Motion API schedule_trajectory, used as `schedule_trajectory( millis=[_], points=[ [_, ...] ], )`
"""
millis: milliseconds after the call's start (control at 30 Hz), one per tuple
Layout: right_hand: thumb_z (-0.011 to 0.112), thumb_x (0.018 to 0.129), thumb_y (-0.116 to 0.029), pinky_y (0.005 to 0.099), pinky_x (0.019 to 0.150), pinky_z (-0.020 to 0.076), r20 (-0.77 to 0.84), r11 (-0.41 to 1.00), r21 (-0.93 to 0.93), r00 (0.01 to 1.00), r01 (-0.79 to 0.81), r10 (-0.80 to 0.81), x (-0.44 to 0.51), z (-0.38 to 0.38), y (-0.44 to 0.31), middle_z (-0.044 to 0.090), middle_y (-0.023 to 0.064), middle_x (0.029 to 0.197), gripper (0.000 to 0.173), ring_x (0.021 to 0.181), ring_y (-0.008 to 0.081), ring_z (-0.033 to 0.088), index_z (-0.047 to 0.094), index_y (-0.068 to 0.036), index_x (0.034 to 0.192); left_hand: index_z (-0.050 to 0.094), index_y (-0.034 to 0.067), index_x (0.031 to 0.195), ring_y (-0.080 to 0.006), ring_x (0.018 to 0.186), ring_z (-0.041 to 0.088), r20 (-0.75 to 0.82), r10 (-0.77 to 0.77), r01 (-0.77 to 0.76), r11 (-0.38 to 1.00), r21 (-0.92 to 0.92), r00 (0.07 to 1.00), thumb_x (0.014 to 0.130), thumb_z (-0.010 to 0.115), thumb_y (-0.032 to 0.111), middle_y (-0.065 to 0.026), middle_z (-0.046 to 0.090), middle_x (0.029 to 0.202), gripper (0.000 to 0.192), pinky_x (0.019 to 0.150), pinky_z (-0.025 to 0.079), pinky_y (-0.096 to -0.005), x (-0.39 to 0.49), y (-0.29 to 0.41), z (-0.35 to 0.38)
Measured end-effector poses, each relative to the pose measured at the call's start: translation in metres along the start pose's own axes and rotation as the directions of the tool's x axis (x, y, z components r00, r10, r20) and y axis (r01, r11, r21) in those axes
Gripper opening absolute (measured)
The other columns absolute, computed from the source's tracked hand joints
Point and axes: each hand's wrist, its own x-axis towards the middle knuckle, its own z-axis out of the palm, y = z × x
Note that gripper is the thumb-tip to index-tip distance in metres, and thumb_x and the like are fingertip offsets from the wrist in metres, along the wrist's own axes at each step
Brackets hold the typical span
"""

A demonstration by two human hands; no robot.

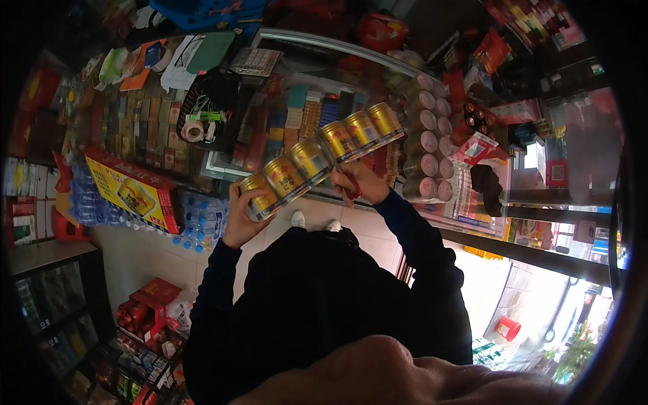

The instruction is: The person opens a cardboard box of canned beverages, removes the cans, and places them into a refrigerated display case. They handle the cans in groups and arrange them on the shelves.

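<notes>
A shrink-wrapped row of gold Red Bull cans [283, 175] slants across the middle of the view, above the edge of the glass counter. Around the can at its near left end curls my left hand [242, 215]. My right hand [365, 181] grips red-handled scissors [353, 188] beside the middle of the row. There the row splits into two offset groups, and a second group of gold cans [361, 129] reaches up to the right. The scissor blades are mostly hidden, so I cannot tell whether they touch the plastic wrap.
The glass counter [212, 164] holds packets beneath its top. A black basket [210, 109] with tape stands on it, and a calculator [256, 62] lies behind. Wrapped cans [428, 144] stand at right. A yellow-and-red drink carton [134, 190] and bottled water [200, 223] sit at left.
</notes>
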Motion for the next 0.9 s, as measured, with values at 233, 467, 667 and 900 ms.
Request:
schedule_trajectory(
  millis=[233,467,667,900],
  points=[
    [0.058,0.095,-0.048,0.0239,0.038,0.0435,0.053,1.000,0.009,0.998,0.025,-0.025,-0.006,-0.005,0.001,0.054,0.0069,0.071,0.048,0.042,0.0140,0.053,0.052,-0.001,0.084,0.060,0.016,0.115,-0.0363,0.122,0.041,0.035,-0.001,-0.001,0.998,0.057,0.999,0.063,0.088,0.008,-0.0145,0.038,0.125,0.060,0.100,0.042,-0.0425,0.002,-0.001,-0.007],
    [0.067,0.092,-0.040,0.0245,0.040,0.0416,0.030,0.993,0.009,0.993,0.114,-0.114,-0.035,0.002,-0.031,0.057,0.0060,0.069,0.043,0.043,0.0133,0.054,0.058,0.002,0.094,0.059,0.017,0.115,-0.0358,0.123,0.041,0.023,-0.011,0.010,0.997,0.075,1.000,0.064,0.088,0.009,-0.0145,0.038,0.126,0.060,0.100,0.042,-0.0423,0.001,0.001,-0.009],
    [0.067,0.093,-0.024,0.0251,0.041,0.0421,-0.373,0.975,-0.115,0.901,0.190,-0.220,-0.044,-0.014,-0.024,0.057,0.0054,0.069,0.030,0.045,0.0117,0.055,0.058,0.004,0.098,0.056,0.017,0.119,-0.0356,0.121,0.042,-0.132,-0.048,0.059,0.995,0.083,0.990,0.065,0.087,0.007,-0.0146,0.038,0.125,0.063,0.099,0.043,-0.0412,-0.004,-0.002,-0.007],
    [0.066,0.093,-0.017,0.0275,0.044,0.0484,-0.526,0.607,-0.793,0.444,0.053,-0.725,-0.044,-0.054,0.031,0.067,0.0097,0.078,0.030,0.051,0.0149,0.061,0.054,0.000,0.115,0.049,0.010,0.127,-0.0301,0.117,0.041,-0.363,-0.108,0.162,0.979,0.122,0.926,0.075,0.079,0.007,-0.0152,0.034,0.126,0.060,0.099,0.038,-0.0375,0.031,-0.005,0.011]
  ],
)
